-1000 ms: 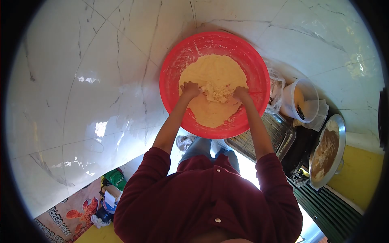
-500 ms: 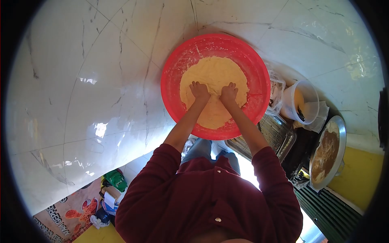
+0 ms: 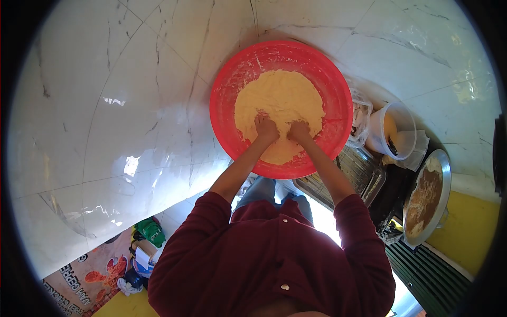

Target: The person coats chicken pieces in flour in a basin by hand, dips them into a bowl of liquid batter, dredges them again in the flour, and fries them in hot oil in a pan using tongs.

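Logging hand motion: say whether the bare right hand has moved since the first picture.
Yes: the bare right hand has moved leftward, away from the right rim of the round red plastic bowl.

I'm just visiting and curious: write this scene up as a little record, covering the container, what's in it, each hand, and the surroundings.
Container: red basin, wide and round
Contents: pale yellow powdery mix
Left hand: left hand, touching the mix
Right hand: right hand, also touching the mix, apart from the left
Right of basin: clear tub, rack tray, metal pan
Wall: pale, dark-veined tiles
Grip: cannot tell; fingers partly hidden
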Demonstrator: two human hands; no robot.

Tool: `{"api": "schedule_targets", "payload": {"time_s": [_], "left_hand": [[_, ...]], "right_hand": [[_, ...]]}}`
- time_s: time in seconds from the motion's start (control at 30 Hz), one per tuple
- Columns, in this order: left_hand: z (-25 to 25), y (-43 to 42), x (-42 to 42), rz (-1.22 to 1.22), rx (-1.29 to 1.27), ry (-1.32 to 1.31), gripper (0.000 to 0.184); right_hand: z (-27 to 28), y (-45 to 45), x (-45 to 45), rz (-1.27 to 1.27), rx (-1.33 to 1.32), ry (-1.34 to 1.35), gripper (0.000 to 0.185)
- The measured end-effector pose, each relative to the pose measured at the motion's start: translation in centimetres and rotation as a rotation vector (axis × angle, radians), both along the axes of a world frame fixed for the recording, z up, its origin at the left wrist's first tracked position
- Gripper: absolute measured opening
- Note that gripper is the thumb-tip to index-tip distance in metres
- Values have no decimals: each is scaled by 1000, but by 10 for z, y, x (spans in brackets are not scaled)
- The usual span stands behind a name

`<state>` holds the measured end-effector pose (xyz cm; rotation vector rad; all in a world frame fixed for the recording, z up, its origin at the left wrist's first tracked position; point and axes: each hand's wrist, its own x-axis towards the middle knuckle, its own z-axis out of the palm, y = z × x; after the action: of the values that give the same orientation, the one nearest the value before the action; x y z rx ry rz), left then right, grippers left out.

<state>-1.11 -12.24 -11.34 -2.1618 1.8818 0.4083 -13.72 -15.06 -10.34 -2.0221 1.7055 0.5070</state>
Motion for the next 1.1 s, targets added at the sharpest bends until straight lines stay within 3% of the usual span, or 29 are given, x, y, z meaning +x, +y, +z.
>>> {"api": "schedule_targets", "payload": {"time_s": [0.03,0.1,0.13,0.17,0.2,0.23,0.27,0.33,0.37,0.4,0.43,0.5,0.63,0.7,0.8,1.03,1.1], "left_hand": [[-2,1,-2,14,85,18,54],[-2,-2,5,43,112,76,53],[0,-5,13,74,138,133,53],[3,-9,23,76,136,131,53],[16,-13,34,124,302,353,49],[21,-16,45,170,468,576,45],[12,-18,60,168,467,576,45],[-23,-20,84,185,382,1195,36],[-14,-20,83,184,383,1195,36],[3,-19,81,228,236,857,33],[18,-19,78,262,91,516,30],[40,-15,65,282,38,442,31],[37,-17,41,235,-131,156,36],[33,-20,30,212,-127,121,37],[32,-24,16,195,-116,74,35],[32,-29,13,116,-105,-4,34],[34,-30,22,118,-86,-21,35]], "right_hand": [[0,-7,-1,0,-1,1,30],[4,-26,-7,38,474,-112,37],[8,-27,-12,40,473,-113,37],[12,-28,-18,-96,512,-285,37],[21,-29,-24,-236,548,-457,38],[30,-32,-28,-238,547,-457,38],[40,-36,-31,-261,561,-524,36],[16,-55,-45,-287,573,-593,33],[-39,-75,-58,143,243,-261,31],[-70,-83,-66,556,-93,81,30],[-51,-79,-62,555,-91,81,30],[22,-62,-38,-34,-12,-9,31],[33,-34,-9,-98,-201,20,41],[30,-34,6,-269,-78,-138,48],[28,-33,29,-345,-88,-108,51],[23,-28,28,-285,-179,-42,38],[28,-33,12,-164,-277,128,31]]}}
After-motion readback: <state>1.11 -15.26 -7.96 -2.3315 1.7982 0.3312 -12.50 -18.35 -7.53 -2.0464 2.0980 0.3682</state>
